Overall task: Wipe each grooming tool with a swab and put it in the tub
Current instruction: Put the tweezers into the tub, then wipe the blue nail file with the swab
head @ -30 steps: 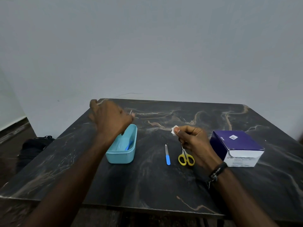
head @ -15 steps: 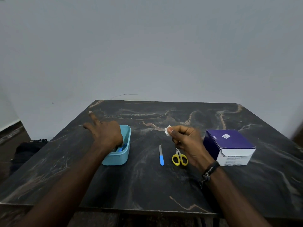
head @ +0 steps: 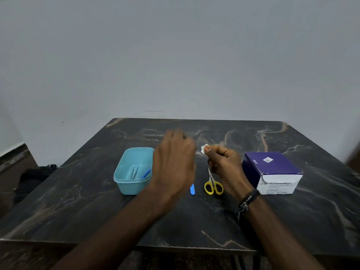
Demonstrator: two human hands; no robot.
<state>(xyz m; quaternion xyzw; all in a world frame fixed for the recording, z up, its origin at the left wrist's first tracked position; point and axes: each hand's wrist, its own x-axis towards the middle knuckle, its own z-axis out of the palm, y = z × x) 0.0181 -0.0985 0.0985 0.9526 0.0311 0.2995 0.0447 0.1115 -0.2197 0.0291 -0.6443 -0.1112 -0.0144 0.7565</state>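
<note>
Two hands mid-frame: left hand (head: 173,164) blurred, released, hiding the blue file (head: 192,189); right hand (head: 224,162) pinching swab (head: 204,149). Scissors (head: 213,184) between; tub (head: 134,170) left, clear of counter (head: 78,221) edges.

A dark marble-patterned bench (head: 194,221) with pale tan and white veins fills the lower half of the view, its far edge meeting a plain pale grey wall (head: 175,55). A thin dark line, perhaps a crack or a stray wire (head: 148,112), runs along the wall just above the bench's far left corner. To the left, below the bench's level, a black bag (head: 33,178) sits on the brown floor (head: 11,168), and a lighter skirting strip (head: 11,152) runs along the foot of the wall there. At the far right edge a blurred dark brown shape (head: 353,154) shows, too indistinct to identify.
</note>
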